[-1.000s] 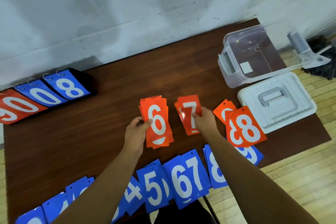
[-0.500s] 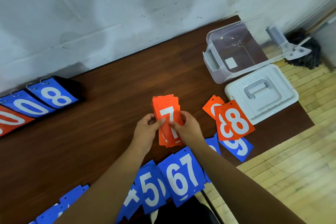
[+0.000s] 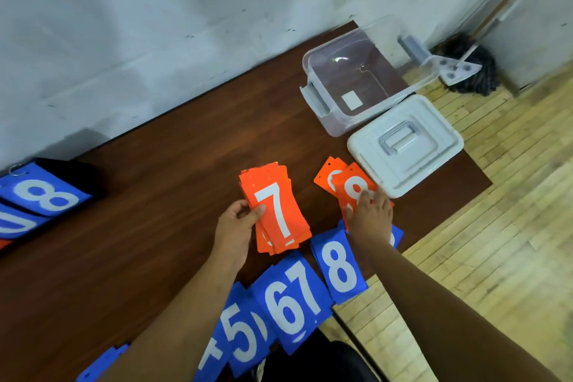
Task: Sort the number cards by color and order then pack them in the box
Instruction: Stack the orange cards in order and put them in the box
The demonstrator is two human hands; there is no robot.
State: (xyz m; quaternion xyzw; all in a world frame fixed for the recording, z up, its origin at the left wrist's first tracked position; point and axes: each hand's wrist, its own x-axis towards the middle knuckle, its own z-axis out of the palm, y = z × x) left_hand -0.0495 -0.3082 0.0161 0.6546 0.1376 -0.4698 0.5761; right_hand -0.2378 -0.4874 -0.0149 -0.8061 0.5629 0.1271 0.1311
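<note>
Your left hand (image 3: pixel 237 228) pinches the stack of orange cards (image 3: pixel 274 209), with the 7 on top, just above the brown table (image 3: pixel 155 211). Right of that stack, your right hand (image 3: pixel 370 217) lies with fingers spread on the orange 8 card (image 3: pixel 353 187). Blue cards (image 3: pixel 310 291) lie in a row nearer you than the stack. Far right of it sit the clear box (image 3: pixel 356 77) and its white lid (image 3: pixel 403 143).
</note>
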